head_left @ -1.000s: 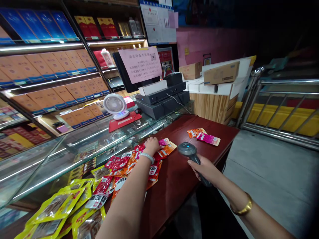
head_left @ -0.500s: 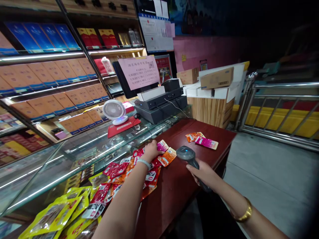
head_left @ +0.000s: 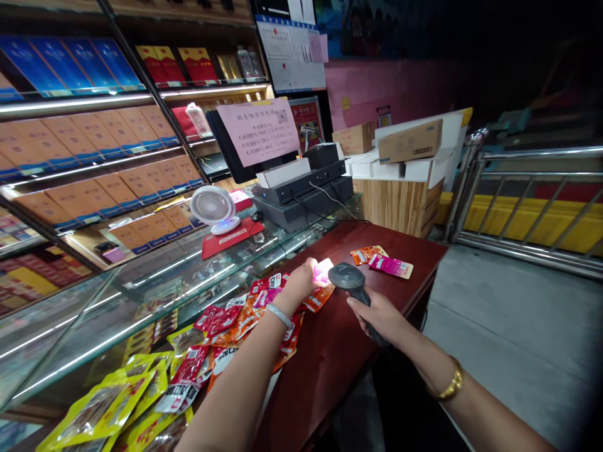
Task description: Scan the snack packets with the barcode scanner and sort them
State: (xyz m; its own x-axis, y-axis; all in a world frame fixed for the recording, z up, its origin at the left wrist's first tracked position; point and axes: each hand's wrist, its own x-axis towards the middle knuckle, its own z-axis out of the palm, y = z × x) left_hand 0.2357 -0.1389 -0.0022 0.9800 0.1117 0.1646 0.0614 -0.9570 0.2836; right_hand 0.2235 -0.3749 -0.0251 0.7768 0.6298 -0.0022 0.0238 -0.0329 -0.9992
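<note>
My left hand [head_left: 301,280] is closed on a pink snack packet [head_left: 322,271], which is lit up brightly by the scanner's beam. A dark grey barcode scanner [head_left: 347,276] is in the grip of my right hand [head_left: 377,314], its head pointing left at that packet from close by. Under my left hand an orange packet [head_left: 320,299] lies on the red-brown table [head_left: 330,370]. Below my left wrist spreads a pile of red and orange snack packets [head_left: 242,320]. Farther right, a magenta packet [head_left: 391,266] partly overlaps an orange one [head_left: 362,254].
Yellow snack bags [head_left: 94,402] are heaped at the lower left. A glass display counter [head_left: 155,276] runs alongside the table, bearing a small white fan [head_left: 213,206] and a monitor with a pink sign [head_left: 259,132]. A metal railing [head_left: 527,207] stands at the right.
My left hand has lifted the pink packet from the pile and moved it slightly right and up. The scanner has shifted a little left and up, and its light now falls on the packet.
</note>
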